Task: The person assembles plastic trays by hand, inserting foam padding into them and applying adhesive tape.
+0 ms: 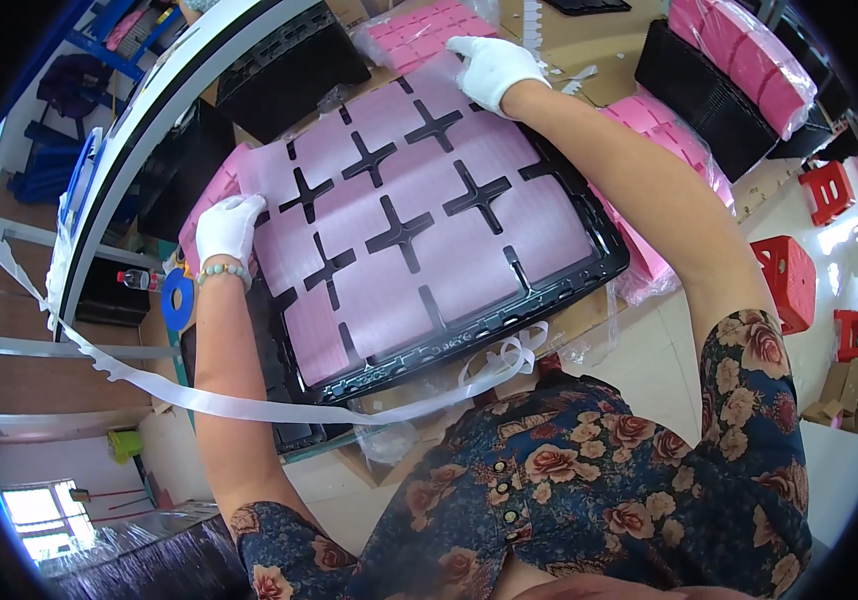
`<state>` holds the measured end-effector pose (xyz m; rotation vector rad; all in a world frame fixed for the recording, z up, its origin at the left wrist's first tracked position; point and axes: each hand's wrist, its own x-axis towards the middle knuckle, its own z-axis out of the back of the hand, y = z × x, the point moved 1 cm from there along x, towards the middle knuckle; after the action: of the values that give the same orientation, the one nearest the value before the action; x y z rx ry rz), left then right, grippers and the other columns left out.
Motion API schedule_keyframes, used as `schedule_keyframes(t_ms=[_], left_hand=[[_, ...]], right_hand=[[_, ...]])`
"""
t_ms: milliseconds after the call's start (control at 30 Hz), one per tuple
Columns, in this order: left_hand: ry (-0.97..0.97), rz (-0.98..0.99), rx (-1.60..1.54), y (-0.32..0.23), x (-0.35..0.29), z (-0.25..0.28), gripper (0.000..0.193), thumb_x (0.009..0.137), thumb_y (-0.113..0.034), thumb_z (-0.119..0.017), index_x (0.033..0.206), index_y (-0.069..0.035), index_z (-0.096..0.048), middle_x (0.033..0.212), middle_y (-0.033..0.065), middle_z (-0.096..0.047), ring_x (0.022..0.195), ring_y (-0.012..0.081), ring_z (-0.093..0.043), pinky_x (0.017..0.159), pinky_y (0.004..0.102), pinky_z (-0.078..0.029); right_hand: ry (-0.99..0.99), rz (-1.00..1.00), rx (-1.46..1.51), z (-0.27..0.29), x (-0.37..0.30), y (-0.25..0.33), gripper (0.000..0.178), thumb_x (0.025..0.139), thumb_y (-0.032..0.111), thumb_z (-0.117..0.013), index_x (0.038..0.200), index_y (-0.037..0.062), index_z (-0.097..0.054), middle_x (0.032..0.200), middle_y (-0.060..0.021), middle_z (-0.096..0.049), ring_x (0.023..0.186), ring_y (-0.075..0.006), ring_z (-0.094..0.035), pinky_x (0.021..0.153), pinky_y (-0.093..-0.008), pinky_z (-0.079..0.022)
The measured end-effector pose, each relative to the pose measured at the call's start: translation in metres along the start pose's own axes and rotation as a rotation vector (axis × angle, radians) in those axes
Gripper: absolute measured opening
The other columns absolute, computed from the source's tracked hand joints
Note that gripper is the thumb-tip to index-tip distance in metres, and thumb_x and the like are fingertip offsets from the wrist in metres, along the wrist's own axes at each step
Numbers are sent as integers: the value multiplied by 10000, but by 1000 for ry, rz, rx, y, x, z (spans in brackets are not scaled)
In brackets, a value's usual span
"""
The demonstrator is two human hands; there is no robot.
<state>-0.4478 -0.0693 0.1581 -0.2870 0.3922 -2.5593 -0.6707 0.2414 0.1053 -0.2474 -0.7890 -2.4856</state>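
A pink foam sheet (349,300) with cross-shaped cutouts lies over a black plastic tray (604,262). Black ridges of the tray show through the cutouts. My left hand (229,228), in a white glove, grips the sheet at its far left corner. At the far right corner, my right hand (497,74), also gloved in white, holds the sheet by its edge. The far edge looks slightly raised between both hands. Parts of the fingers are hidden behind the sheet and gloves.
Black tray stacks (294,75) stand at the back. More pink foam (649,125) lies to the right, some wrapped in clear plastic. A white strip (199,402) hangs across the near left. Blue tape (177,298) and a bottle (137,279) are at left. Red stools (785,283) stand right.
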Motion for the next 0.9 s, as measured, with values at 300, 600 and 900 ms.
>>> schedule_keyframes(t_ms=[300,600,900], left_hand=[[-28,7,69,-2,-9,-1,400,809,-398,-619,971,-50,-732,970,157,-710,945,316,-660,834,351,-492],[-138,83,77,-9,-17,-10,465,800,-404,-643,1118,-68,-693,1079,163,-693,998,314,-658,894,372,-479],[-478,-417,-187,-18,-40,7,300,871,-183,-624,1126,-28,-653,1128,174,-654,1049,290,-631,937,369,-474]], right_hand=[[-2,58,-222,4,-2,14,451,813,171,-526,1259,202,-583,1112,-143,-671,1052,-324,-628,905,-422,-487],[12,13,-340,10,-3,11,462,825,201,-561,1286,214,-569,1056,-190,-667,1019,-348,-623,896,-444,-490],[-83,383,297,31,-26,22,458,903,205,-599,1298,-5,-503,1115,-183,-659,1036,-319,-633,932,-375,-475]])
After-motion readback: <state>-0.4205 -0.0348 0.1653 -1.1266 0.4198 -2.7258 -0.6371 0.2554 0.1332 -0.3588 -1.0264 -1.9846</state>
